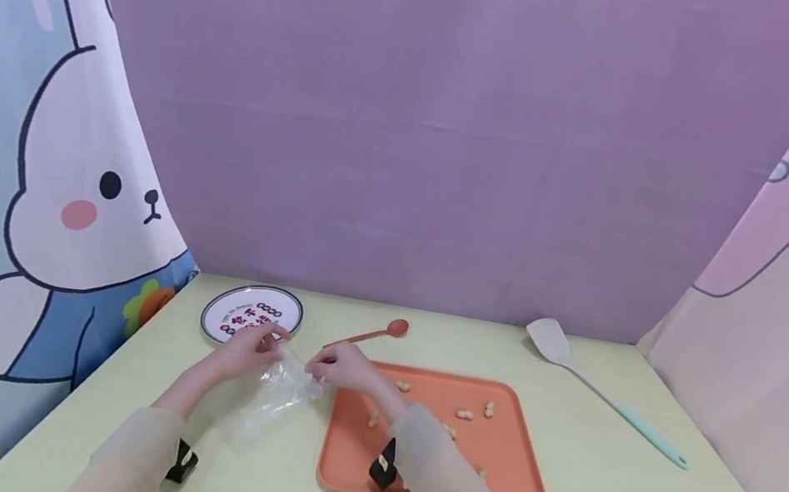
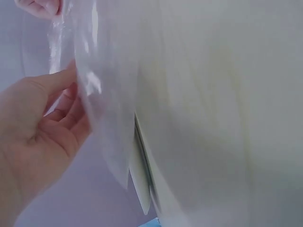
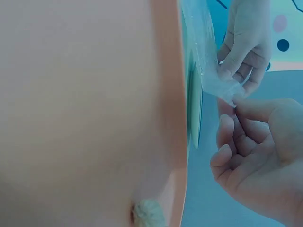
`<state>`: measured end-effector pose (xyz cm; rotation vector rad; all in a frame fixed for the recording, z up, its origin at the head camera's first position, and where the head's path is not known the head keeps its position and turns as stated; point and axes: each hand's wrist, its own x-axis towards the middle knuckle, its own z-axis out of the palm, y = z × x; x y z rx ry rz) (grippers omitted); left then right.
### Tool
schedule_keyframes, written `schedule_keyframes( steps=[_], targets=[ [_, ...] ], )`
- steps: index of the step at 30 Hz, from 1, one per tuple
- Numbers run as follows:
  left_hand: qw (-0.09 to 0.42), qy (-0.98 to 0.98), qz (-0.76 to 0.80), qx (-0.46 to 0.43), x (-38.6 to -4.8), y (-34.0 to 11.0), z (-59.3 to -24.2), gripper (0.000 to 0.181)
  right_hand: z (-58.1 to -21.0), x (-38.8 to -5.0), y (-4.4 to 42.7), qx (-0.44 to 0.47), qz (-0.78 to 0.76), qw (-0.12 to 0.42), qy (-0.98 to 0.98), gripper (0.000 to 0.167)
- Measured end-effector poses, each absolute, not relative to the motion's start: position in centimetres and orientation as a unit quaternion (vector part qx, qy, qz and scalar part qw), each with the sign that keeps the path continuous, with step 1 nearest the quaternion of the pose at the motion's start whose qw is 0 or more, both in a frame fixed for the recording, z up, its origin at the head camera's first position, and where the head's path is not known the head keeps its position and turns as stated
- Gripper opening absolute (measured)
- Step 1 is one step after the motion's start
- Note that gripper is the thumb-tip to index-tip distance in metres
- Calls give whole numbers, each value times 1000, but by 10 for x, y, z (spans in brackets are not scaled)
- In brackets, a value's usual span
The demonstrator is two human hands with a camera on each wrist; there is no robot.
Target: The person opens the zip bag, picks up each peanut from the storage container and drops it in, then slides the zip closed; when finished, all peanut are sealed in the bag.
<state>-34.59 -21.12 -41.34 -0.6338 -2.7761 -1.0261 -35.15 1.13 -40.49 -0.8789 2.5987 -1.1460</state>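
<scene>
A clear plastic bag (image 1: 283,390) hangs between my two hands, left of the orange tray. My left hand (image 1: 249,353) pinches one top corner of it, beside the plate; the left wrist view shows the thumb and fingers on the film (image 2: 106,94). The opposite corner is pinched between thumb and forefinger of my right hand (image 1: 347,367), seen closely in the right wrist view (image 3: 260,146). My right forearm crosses above the orange tray (image 1: 515,465), hiding part of it. Several peanuts (image 1: 464,414) lie scattered on that tray.
A white plate (image 1: 215,309) with a dark rim and red printing stands at the back left. Behind the tray lies a red spoon (image 1: 396,328). A spatula (image 1: 601,393) with a mint handle rests to the right. Curtains enclose the table's back and sides.
</scene>
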Motion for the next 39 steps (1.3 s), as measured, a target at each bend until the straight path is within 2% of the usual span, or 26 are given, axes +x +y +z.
schedule_keyframes(
  steps=[4, 8, 10, 12, 16, 19, 28, 39],
  targets=[
    [87, -914, -339, -203, -346, -207, -412, 27, -402, -351, 13, -285, -398, 96, 867, 16],
    [139, -920, -320, -177, -343, -199, -409, 24, -400, -348, 15, -277, -395, 87, 871, 16],
    [147, -924, -317, -158, -341, -194, -408, 19, -399, -348, 17, -271, -395, 82, 874, 15],
    [127, -925, -331, -138, -338, -189, -406, 18, -398, -348, 18, -268, -395, 77, 875, 15],
    [49, -914, -386, -117, -334, -180, -405, 37, -396, -347, 19, -267, -398, 69, 875, 13],
    [15, -905, -409, -112, -333, -176, -405, 42, -395, -346, 20, -268, -402, 67, 873, 14],
    [-14, -879, -434, -198, -331, -176, -405, 24, -393, -344, 25, -261, -422, 64, 866, 14],
    [-43, -849, -483, -211, -326, -179, -402, 27, -389, -342, 31, -263, -476, 87, 835, 22]
  ],
)
